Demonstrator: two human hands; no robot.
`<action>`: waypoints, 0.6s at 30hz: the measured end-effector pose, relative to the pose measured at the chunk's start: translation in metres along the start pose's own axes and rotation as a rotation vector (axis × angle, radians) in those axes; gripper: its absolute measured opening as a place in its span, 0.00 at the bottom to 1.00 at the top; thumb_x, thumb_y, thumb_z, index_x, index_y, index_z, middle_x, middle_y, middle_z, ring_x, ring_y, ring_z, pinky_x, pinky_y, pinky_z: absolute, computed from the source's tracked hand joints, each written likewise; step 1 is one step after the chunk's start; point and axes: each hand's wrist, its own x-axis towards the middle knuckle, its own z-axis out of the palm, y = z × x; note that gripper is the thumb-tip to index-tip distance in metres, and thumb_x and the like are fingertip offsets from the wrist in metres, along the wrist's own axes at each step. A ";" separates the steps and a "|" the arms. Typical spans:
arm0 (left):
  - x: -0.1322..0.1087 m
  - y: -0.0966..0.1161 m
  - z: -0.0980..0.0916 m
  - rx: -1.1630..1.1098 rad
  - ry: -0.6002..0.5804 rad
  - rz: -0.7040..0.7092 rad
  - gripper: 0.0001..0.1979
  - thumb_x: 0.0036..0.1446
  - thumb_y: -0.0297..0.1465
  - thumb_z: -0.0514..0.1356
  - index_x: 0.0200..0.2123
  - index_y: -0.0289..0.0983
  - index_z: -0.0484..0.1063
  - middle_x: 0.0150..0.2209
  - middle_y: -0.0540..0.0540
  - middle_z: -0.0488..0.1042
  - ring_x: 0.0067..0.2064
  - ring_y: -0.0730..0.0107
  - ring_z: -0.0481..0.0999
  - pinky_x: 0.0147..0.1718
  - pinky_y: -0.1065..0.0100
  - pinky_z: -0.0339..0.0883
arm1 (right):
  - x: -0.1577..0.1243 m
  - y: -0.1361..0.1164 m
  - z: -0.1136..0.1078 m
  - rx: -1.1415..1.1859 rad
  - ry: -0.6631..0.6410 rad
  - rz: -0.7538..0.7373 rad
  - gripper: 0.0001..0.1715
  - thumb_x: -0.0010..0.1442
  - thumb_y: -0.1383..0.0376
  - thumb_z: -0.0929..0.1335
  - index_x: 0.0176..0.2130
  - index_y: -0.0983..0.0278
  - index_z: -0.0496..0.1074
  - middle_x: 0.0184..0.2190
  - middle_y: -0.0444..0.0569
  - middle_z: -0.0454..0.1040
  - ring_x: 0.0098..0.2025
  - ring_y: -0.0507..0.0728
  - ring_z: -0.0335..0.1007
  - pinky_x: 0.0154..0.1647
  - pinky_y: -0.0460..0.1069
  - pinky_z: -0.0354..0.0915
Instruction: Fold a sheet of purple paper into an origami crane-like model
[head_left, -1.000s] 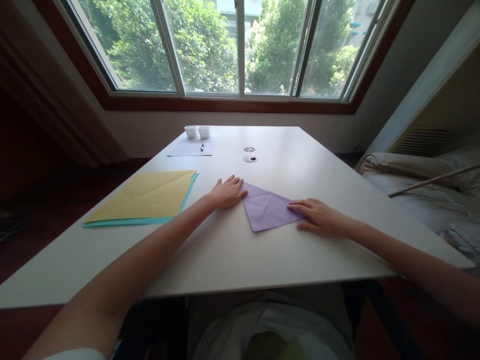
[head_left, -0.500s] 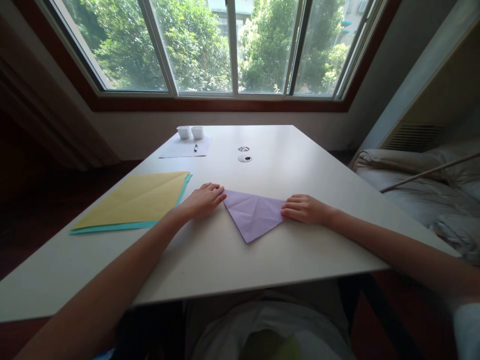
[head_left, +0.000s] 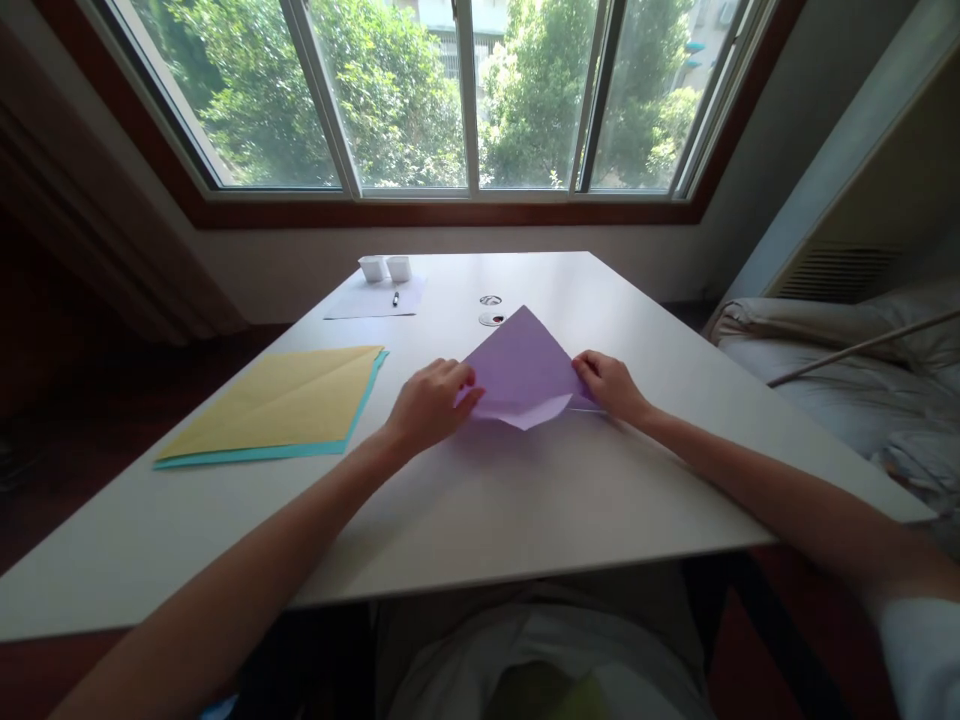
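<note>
A purple paper [head_left: 521, 368], folded into a triangle, is lifted off the white table [head_left: 480, 490] with its point tilted up and away from me. My left hand [head_left: 427, 405] pinches its left corner with the fingers closed. My right hand [head_left: 609, 384] pinches its right corner the same way. The paper's near edge hangs just above the tabletop.
A yellow sheet [head_left: 289, 402] lies on a teal sheet [head_left: 225, 458] at the left of the table. Farther back are a white sheet [head_left: 373, 298] with a pen [head_left: 395, 297], two small white cups [head_left: 385, 267] and two cable holes [head_left: 491, 309]. A bed [head_left: 847, 380] stands at the right.
The purple triangle lay flat under both hands and was turned on the table. Now both hands have gripped its side corners and raised it, flipping its point from near me to away.
</note>
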 end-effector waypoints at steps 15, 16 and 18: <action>-0.009 0.012 0.012 -0.187 -0.588 0.299 0.20 0.63 0.38 0.42 0.58 0.47 0.55 0.64 0.48 0.49 0.64 0.63 0.48 0.60 0.52 0.40 | -0.019 0.003 -0.004 -0.301 -0.413 -0.653 0.22 0.62 0.63 0.60 0.55 0.55 0.64 0.59 0.50 0.59 0.60 0.60 0.54 0.57 0.59 0.54; -0.008 0.011 0.013 -0.182 -0.581 0.280 0.21 0.63 0.41 0.42 0.58 0.46 0.55 0.64 0.47 0.49 0.64 0.63 0.48 0.60 0.52 0.39 | -0.021 0.002 -0.003 -0.284 -0.473 -0.662 0.23 0.63 0.61 0.58 0.57 0.56 0.62 0.59 0.51 0.60 0.60 0.59 0.54 0.58 0.58 0.54; -0.007 0.007 0.017 -0.149 -0.578 0.227 0.27 0.61 0.48 0.42 0.61 0.46 0.50 0.65 0.46 0.46 0.65 0.60 0.45 0.59 0.52 0.39 | -0.023 0.001 -0.003 -0.276 -0.530 -0.635 0.25 0.63 0.57 0.58 0.58 0.57 0.59 0.58 0.52 0.61 0.58 0.59 0.57 0.57 0.58 0.55</action>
